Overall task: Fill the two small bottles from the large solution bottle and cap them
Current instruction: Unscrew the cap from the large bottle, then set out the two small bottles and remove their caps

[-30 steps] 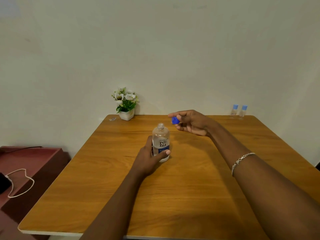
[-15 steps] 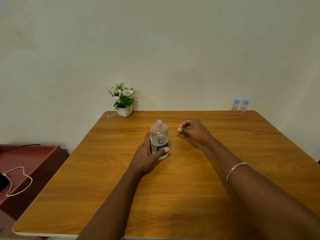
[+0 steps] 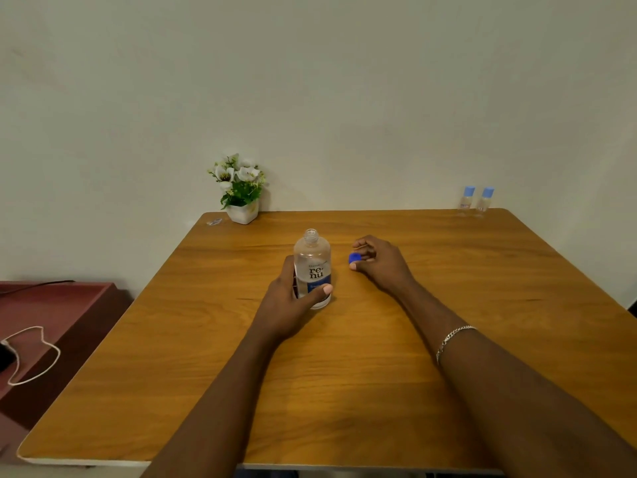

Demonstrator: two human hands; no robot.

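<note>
The large clear solution bottle (image 3: 313, 269) stands uncapped near the middle of the wooden table (image 3: 379, 381). My left hand (image 3: 293, 301) grips its lower body, thumb across the blue label. Its blue cap (image 3: 355, 258) is low at the table surface just right of the bottle, between the thumb and curled fingers of my right hand (image 3: 381, 265). Two small bottles, the left one (image 3: 466, 201) and the right one (image 3: 485, 201), stand side by side at the far right corner, each wearing a light blue cap.
A white pot of artificial flowers (image 3: 242, 193) sits at the table's far left corner against the wall, with a small scrap (image 3: 214, 221) beside it. Left of the table is a lower maroon surface (image 3: 69, 305) with a white cable (image 3: 32, 357).
My right hand has come down from above the bottle's mouth to the table at the bottle's right, carrying the blue cap. The left hand has kept its grip on the bottle.
</note>
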